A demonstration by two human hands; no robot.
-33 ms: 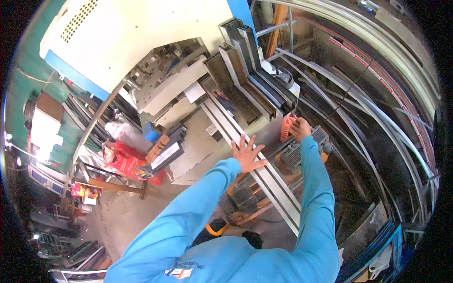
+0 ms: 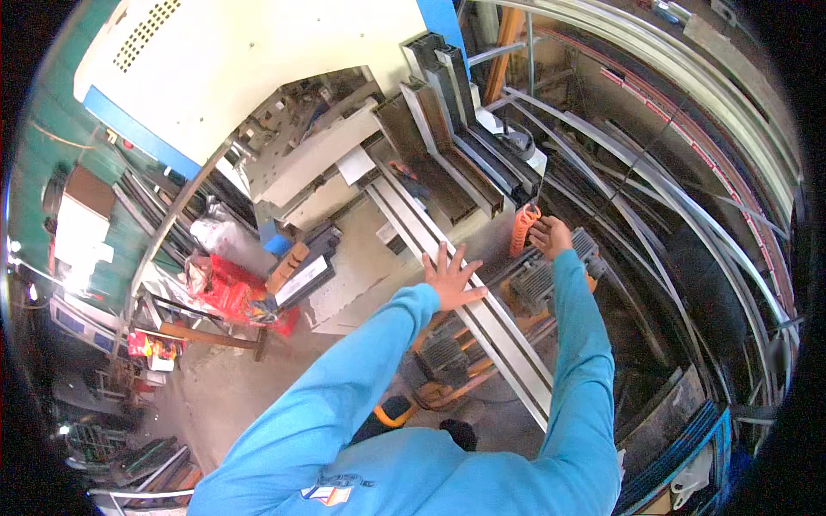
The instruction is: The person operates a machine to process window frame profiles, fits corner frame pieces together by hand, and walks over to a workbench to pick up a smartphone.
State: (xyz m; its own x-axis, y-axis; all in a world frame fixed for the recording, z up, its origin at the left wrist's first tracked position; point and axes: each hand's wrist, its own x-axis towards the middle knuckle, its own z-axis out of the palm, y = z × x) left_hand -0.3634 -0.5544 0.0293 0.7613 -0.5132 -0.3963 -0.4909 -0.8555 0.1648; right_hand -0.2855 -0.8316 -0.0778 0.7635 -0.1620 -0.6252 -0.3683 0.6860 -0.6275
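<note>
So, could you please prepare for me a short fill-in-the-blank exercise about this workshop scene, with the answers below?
1. The hand that rests spread on the long metal profile is the person's ____ one.
2. Close to the right hand hangs a coiled hose whose colour is ____.
3. The long sleeves on both of the person's arms are ____.

Missing words: left; orange; blue.

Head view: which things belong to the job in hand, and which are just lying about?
Likely belonging:
grooved pale metal profile, under the spread left hand
orange coiled hose, beside the right hand; contact unclear

Apparently lying about:
red plastic bag
brown block
</note>
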